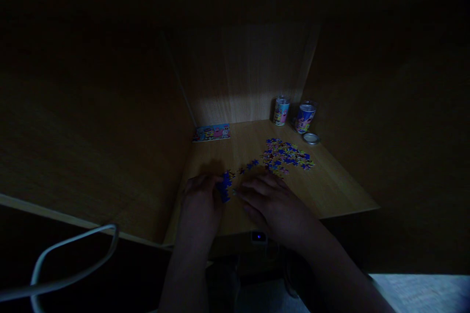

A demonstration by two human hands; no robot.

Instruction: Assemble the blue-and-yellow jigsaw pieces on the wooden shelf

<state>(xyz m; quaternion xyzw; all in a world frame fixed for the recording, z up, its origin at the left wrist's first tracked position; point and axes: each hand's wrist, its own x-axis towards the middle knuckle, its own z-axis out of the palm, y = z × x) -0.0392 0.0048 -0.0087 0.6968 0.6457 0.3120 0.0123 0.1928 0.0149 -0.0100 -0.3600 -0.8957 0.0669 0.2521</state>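
Observation:
In dim light, a joined section of blue jigsaw puzzle lies flat near the front of the wooden surface. My left hand is at its left side, fingers curled and thumb against its edge. My right hand is just to the right, its fingers together and bent down to the surface. A small puzzle piece shows at the right fingertips, too dark to make out its print. Loose blue pieces lie just beyond both hands.
A pile of puzzle pieces spreads at the right. Behind it stand two cartoon-printed cans beside a round metal lid. A cartoon picture card lies at the back left. Wooden panels enclose the surface; a white cable loops at lower left.

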